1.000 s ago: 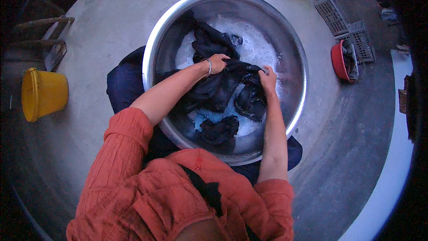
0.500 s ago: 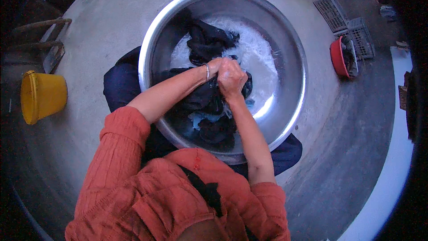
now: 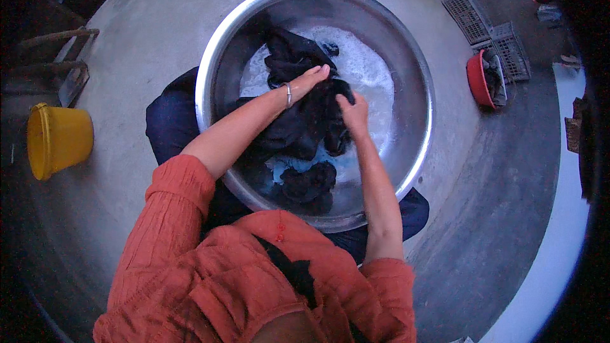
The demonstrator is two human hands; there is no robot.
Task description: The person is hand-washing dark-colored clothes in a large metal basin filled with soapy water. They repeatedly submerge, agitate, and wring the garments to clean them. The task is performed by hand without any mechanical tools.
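Observation:
A wide metal basin [image 3: 213, 57] holds soapy water and wet black clothes [image 3: 292, 127]. My left hand [image 3: 310, 80], a bangle at its wrist, lies over the bunched cloth with its fingers stretched out toward the right. Across from it, my right hand [image 3: 357, 113] has thumb and fingers about the right edge of the same black garment; its fingertips are partly hidden and slightly blurred. A separate dark clump of cloth [image 3: 308, 181] sits in bluish water at the basin's near side. White suds [image 3: 375, 82] spread along the far and right side.
The basin stands between my dark-trousered legs [image 3: 171, 114] on a concrete floor [image 3: 152, 19]. At the left are a yellow bucket [image 3: 67, 140] and a wooden-framed object [image 3: 70, 57]. Grey plastic crates [image 3: 468, 16] and a red basin [image 3: 478, 79] with dark contents stand at the right.
My hands, pressed together on the cloth before, have come apart: the left reaches slightly up with fingers straightened, the right has moved right and down. The black garment is spread wider between them.

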